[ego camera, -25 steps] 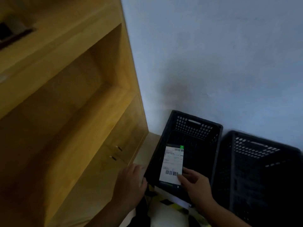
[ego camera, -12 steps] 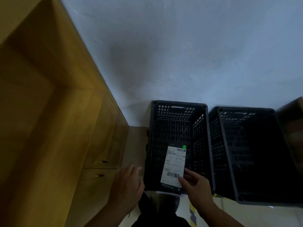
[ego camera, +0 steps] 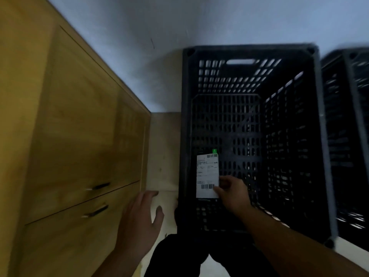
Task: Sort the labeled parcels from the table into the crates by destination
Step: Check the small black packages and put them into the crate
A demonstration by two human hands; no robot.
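Low inside the black crate (ego camera: 321,136), near its left wall, a flat parcel (ego camera: 207,173) is pinched at its right edge by the fingers (ego camera: 218,190) of the right hand (ego camera: 234,193). One fingertip is laid over the lower corner of the white barcoded label. Whether the parcel touches the perforated bottom cannot be told. The right forearm is reached in over the near rim. The left hand (ego camera: 139,218) is held open with fingers relaxed and nothing gripped, above the pale floor (ego camera: 164,148) between the crate and a wooden cabinet (ego camera: 69,136). A second crate (ego camera: 357,116) is set just beside the first, along the wall (ego camera: 199,23).
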